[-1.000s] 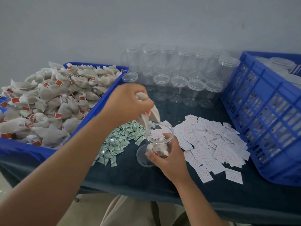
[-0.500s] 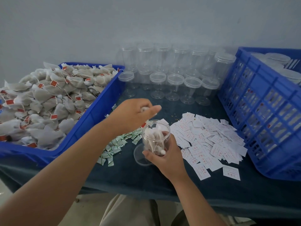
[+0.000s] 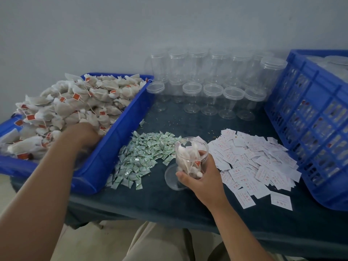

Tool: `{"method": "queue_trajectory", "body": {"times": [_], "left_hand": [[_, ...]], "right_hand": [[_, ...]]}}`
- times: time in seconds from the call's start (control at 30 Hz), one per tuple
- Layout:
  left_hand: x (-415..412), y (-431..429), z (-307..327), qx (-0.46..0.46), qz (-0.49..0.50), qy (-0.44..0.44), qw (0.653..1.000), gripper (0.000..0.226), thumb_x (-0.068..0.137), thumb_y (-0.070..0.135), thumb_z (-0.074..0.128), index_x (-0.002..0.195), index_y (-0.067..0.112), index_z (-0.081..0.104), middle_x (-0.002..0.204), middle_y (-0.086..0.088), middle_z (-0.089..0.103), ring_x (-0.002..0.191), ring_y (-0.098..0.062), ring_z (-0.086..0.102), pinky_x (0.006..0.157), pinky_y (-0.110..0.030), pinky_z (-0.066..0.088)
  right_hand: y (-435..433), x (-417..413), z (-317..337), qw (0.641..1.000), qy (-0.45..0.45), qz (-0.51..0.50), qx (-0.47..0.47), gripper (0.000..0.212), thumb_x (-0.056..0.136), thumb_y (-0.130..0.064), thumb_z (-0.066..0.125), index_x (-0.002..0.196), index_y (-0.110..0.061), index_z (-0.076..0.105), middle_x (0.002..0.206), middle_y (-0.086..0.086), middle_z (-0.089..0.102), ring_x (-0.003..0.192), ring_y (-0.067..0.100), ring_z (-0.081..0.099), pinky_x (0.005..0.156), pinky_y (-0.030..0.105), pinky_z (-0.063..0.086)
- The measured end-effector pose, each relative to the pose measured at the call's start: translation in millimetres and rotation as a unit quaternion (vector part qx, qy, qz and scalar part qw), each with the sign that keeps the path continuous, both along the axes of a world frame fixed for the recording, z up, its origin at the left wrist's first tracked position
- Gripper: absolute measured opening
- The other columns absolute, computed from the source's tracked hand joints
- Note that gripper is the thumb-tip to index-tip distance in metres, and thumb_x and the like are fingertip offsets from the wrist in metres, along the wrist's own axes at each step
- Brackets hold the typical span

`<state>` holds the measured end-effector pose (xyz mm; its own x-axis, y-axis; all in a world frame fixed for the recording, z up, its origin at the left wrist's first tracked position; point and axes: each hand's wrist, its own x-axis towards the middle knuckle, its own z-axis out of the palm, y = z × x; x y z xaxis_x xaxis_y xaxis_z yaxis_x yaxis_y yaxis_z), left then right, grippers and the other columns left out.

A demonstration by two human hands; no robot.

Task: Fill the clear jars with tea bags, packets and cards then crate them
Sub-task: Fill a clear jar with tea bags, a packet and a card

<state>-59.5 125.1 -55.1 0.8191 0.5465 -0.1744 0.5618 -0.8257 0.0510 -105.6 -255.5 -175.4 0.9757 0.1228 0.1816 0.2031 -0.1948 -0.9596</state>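
Jar [image 3: 191,147]: clear, mouth open, tilted, part-filled with tea bags [image 3: 185,161]. It is gripped by the right hand [image 3: 202,178], thumb and fingers curled round its lower wall.
Lid [image 3: 170,178]: flat on the bench [image 3: 169,204], under the jar's base.
Left hand [image 3: 82,134]: well left of the jar, down in the bag heap [image 3: 75,102] inside the blue tray [image 3: 120,132]. It is blurred and the fingers are hidden, so its grasp cannot be told.
Packets [image 3: 143,157]: green pile just left of the jar.
Cards [image 3: 254,161]: white spread just right of the jar.
Empty jars [image 3: 212,91]: rows behind the jar.
Crate [image 3: 310,119]: far right of the jar.
Change: half a second ago the left hand hovered over the jar's mouth, and it has since gone to the tray. The right hand's grip is unchanged.
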Motion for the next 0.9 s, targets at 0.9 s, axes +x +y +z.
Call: {"method": "queue_trajectory", "body": {"times": [0.9], "left_hand": [[-24.8,-111.2,-79.2,-0.052,-0.236,-0.110,0.964,0.013,0.096,0.042,0.073,0.096,0.031,0.067,0.102,0.005,0.068,0.085,-0.011,0.061,0.069,-0.030,0.043]], "right_hand": [[1.3,-2.9,2.0,1.000,0.015,-0.012,0.013,0.070,0.069,-0.057,0.093,0.127,-0.053,0.054,0.124,-0.021,0.073,0.114,0.001,0.071,0.093,0.031,0.057]]}}
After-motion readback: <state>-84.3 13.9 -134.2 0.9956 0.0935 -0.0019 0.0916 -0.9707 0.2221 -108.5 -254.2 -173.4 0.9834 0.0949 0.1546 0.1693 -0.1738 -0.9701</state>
